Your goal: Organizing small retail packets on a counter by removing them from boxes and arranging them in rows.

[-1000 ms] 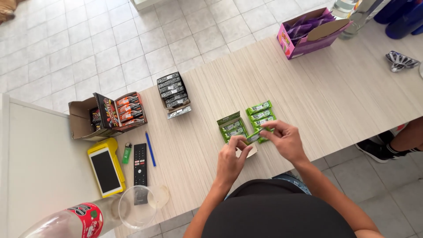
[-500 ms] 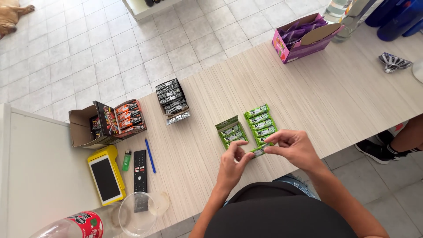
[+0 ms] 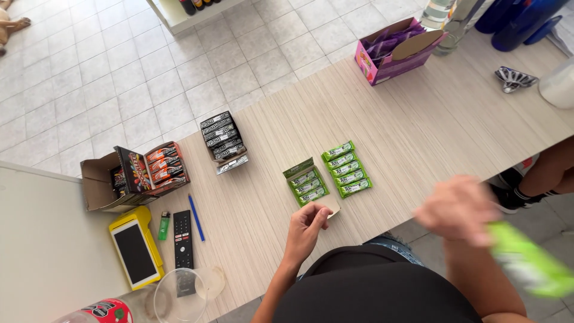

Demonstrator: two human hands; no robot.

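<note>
Near the front edge of the tabletop (image 3: 418, 137), the left hand (image 3: 306, 230) pinches the flap of the small green display box (image 3: 308, 186), fingers closed on it. Off that edge, the right hand (image 3: 457, 209) is blurred, apparently gripping a green packet (image 3: 529, 266); how tightly, I cannot tell. Such a fast swing could fling the packet, and a tug on the flap might scatter the row of green bars (image 3: 347, 169) just beside the box.

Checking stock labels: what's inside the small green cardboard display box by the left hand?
The small green cardboard display box holds about three green wrapped bars lying flat, lid flap open. Anything beneath them is covered. The left hand touches the box's near flap; five loose green bars lie beside it.
</note>
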